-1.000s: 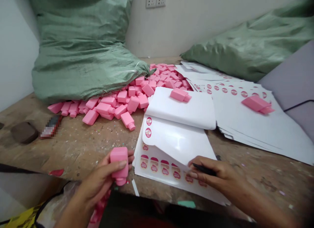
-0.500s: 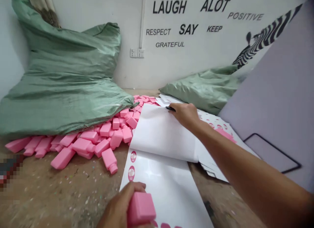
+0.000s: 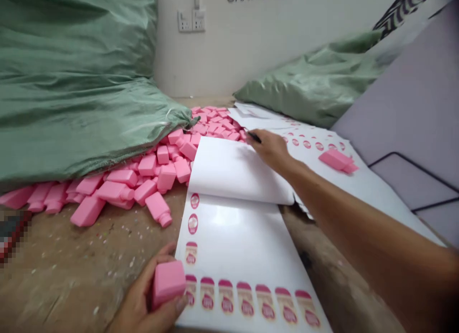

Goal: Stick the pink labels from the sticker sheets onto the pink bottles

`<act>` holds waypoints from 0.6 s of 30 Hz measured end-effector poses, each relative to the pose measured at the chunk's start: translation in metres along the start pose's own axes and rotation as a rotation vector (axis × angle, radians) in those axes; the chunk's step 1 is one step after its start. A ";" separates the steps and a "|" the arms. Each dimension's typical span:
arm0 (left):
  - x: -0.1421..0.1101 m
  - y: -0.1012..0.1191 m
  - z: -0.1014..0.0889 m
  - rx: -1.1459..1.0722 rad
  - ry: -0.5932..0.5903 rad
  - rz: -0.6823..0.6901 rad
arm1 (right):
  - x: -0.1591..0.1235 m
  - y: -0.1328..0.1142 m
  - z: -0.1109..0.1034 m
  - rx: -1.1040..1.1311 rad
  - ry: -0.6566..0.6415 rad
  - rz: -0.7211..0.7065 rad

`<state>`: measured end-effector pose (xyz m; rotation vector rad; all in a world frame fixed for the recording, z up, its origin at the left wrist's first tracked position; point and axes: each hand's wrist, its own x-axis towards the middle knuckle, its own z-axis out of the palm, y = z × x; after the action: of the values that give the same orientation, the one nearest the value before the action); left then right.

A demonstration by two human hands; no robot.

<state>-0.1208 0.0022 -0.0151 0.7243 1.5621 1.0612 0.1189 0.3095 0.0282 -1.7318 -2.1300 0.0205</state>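
Note:
At the bottom, my left hand (image 3: 147, 295) is closed around a pink plastic bottle (image 3: 168, 278), its flat base facing up, beside the left edge of a label sheet (image 3: 236, 247). Rows of pink-and-beige labels and a few round ones show on that sheet, and its far part is folded back with the white underside up. Over the fold's far right edge, my right hand (image 3: 270, 149) is closed on a slim black tool (image 3: 254, 137); its exact kind cannot be made out. Whether that hand also touches a bottle is hidden.
Pink bottles (image 3: 118, 192) lie heaped at the left and back, partly under a green sack (image 3: 89, 118). More label sheets (image 3: 373, 199) with another pink bottle (image 3: 337, 160) lie right. A second green sack (image 3: 304, 94) and a pale panel (image 3: 412, 118) stand behind; a blurred red-and-black object (image 3: 14, 232) lies left.
My right hand has moved from the sheet's near edge to its far folded part, and the near labels are uncovered. The bottle on the fold is no longer seen. The left hand still holds its bottle.

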 end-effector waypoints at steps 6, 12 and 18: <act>-0.017 -0.007 0.008 -0.072 0.074 0.006 | -0.099 -0.004 -0.032 0.192 0.101 -0.162; -0.028 -0.007 0.020 -0.009 0.031 0.031 | -0.194 0.006 -0.022 0.394 -0.065 -0.264; -0.032 -0.006 0.024 0.054 0.035 0.072 | -0.233 0.008 0.000 0.478 -0.140 -0.232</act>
<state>-0.0890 -0.0219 -0.0076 0.8087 1.6100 1.0929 0.1628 0.0914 -0.0415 -1.2338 -2.1808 0.5534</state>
